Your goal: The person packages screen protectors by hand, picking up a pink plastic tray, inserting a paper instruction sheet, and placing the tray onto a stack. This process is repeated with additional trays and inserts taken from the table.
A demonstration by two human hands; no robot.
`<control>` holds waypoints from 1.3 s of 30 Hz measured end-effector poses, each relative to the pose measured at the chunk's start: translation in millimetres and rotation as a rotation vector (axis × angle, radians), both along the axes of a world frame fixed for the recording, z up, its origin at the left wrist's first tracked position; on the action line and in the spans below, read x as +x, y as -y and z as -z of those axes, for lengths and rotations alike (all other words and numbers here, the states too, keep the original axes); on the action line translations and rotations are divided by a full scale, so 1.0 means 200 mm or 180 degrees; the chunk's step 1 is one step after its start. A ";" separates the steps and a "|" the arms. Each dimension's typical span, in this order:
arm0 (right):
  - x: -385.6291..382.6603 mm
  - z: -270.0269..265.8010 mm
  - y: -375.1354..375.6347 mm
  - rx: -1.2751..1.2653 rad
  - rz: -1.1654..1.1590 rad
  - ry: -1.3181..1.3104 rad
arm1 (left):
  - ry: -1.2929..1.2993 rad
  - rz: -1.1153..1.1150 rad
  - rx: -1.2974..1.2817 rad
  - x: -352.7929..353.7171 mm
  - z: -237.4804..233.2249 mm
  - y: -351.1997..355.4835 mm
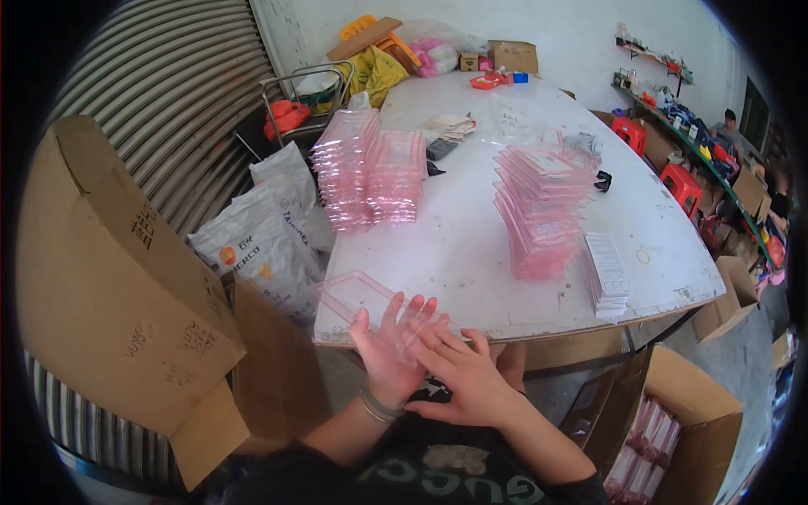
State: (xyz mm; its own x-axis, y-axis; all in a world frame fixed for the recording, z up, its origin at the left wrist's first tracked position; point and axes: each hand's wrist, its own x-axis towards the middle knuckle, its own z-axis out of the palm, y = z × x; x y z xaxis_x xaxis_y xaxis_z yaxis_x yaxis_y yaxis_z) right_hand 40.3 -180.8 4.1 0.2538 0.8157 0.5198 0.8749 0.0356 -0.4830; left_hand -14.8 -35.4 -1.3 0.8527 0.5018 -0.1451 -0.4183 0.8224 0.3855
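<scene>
A clear plastic pouch (349, 290) with pink edges slants across the table's near-left edge and over my left hand. My left hand (390, 353) is palm up beneath it, thumb and fingers extended, supporting the pouch. From the right, my right hand (471, 374) lays its fingers on the pouch's near end, pressing it against the left palm. Part of the pouch is hard to see through the fingers. Beyond my hands stands a tall fanned stack of pink pouches (543, 210), with a pile of printed cards (606, 273) beside it.
Two more pouch stacks (394, 172) stand on the table's left side. An upright carton (126, 278) and white sacks (265, 236) crowd the left. At lower right, an open carton (694, 438) holds packed pink bundles (644, 450). Red stools (682, 185) and a person (730, 126) are farther right.
</scene>
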 end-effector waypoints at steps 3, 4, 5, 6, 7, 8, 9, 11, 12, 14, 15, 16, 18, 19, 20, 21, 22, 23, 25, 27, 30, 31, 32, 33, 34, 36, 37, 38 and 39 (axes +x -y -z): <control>-0.02 -0.02 -0.02 -0.0305 0.0159 -0.0073 | -0.0017 0.0038 0.0092 -0.01 0.01 0.01; -0.02 0.01 -0.03 -0.0344 0.0169 -0.0137 | -0.0010 0.0021 0.0169 0.00 0.02 0.01; -0.03 0.02 -0.04 -0.0386 0.0166 -0.0206 | -0.0008 -0.0009 0.0244 0.00 0.03 0.00; -0.04 0.03 -0.06 -0.0184 0.0150 -0.0145 | -0.0007 -0.0041 0.0317 0.00 0.03 0.00; -0.04 0.02 -0.07 0.0019 0.0141 -0.0085 | 0.0174 -0.0027 0.0351 -0.01 0.04 0.00; -0.04 0.02 -0.08 0.0225 0.0137 -0.0025 | 0.0355 -0.0008 0.0388 -0.01 0.04 -0.01; -0.04 0.02 -0.09 0.0300 0.0112 -0.0062 | 0.0531 0.0001 0.0418 -0.01 0.04 -0.01; -0.04 0.02 -0.10 0.0420 0.0040 -0.0147 | 0.0479 0.0123 0.0370 -0.01 0.03 -0.03; -0.05 0.02 -0.10 0.0138 0.0061 -0.0188 | 0.0448 0.0187 0.0340 -0.01 0.03 -0.03; -0.05 0.04 -0.11 -0.0414 0.0115 -0.0275 | 0.0083 0.0191 0.0537 -0.03 0.02 -0.03; -0.04 0.02 -0.10 -0.0461 0.0053 -0.0380 | -0.0084 0.0206 0.0643 -0.02 0.02 -0.04; -0.03 -0.01 -0.10 -0.0512 -0.0016 -0.0474 | -0.0141 0.0226 0.0742 -0.01 0.02 -0.04; -0.03 0.00 -0.09 -0.0486 -0.0048 -0.0366 | -0.0276 0.0237 0.0935 -0.02 0.03 -0.05; -0.02 0.03 -0.09 -0.0402 -0.0002 -0.0149 | -0.0208 0.0215 0.1114 -0.02 0.03 -0.05; -0.01 0.05 -0.09 -0.0312 0.0050 0.0070 | -0.0137 0.0197 0.1298 -0.01 0.02 -0.04; -0.03 0.05 -0.10 -0.0299 0.0092 0.0046 | -0.0066 0.0182 0.1488 -0.01 0.02 -0.05; -0.05 0.05 -0.11 -0.0287 0.0131 0.0022 | 0.0012 0.0253 0.1486 0.00 0.02 -0.05; -0.06 0.05 -0.12 -0.0277 0.0169 0.0001 | 0.0092 0.0322 0.1483 0.00 0.02 -0.06; -0.05 0.02 -0.12 -0.0385 0.0319 0.0103 | 0.0225 0.0385 0.1487 0.00 0.03 -0.05; -0.04 0.01 -0.12 -0.0399 0.0360 0.0189 | 0.0341 0.0347 0.1504 0.01 0.03 -0.04; -0.04 0.00 -0.13 -0.0354 0.0348 0.0261 | 0.0499 0.0281 0.1764 -0.01 0.00 -0.04; -0.04 -0.01 -0.14 -0.0361 0.0364 0.0279 | 0.0545 0.0272 0.1803 -0.01 0.00 -0.04; -0.05 -0.02 -0.15 -0.0367 0.0378 0.0303 | 0.0595 0.0258 0.1842 -0.01 0.00 -0.05; -0.05 -0.01 -0.15 -0.0238 0.0283 0.0195 | 0.0641 0.0241 0.1873 -0.01 0.00 -0.05; -0.04 0.00 -0.16 -0.0113 0.0190 0.0085 | 0.0534 0.0269 0.1876 -0.01 0.00 -0.06; -0.05 0.00 -0.15 0.0032 0.0094 -0.0015 | 0.0329 0.0348 0.1898 -0.02 -0.01 -0.08; -0.05 -0.01 -0.15 0.0053 0.0083 0.0001 | 0.0356 0.0365 0.1920 -0.01 -0.02 -0.08; -0.05 -0.01 -0.14 0.0073 0.0074 0.0009 | 0.0375 0.0386 0.1941 -0.01 -0.02 -0.09; -0.05 0.00 -0.14 0.0051 0.0114 0.0011 | 0.0385 0.0403 0.1949 -0.01 -0.02 -0.08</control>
State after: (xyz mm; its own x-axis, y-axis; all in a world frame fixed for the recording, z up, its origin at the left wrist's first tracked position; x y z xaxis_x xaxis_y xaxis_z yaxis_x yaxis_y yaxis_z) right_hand 29.3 -153.2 4.9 0.2808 0.7977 0.5338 0.8774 0.0120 -0.4795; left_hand -16.9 -18.5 2.0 0.9033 0.3574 0.2372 -0.4023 0.5141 0.7576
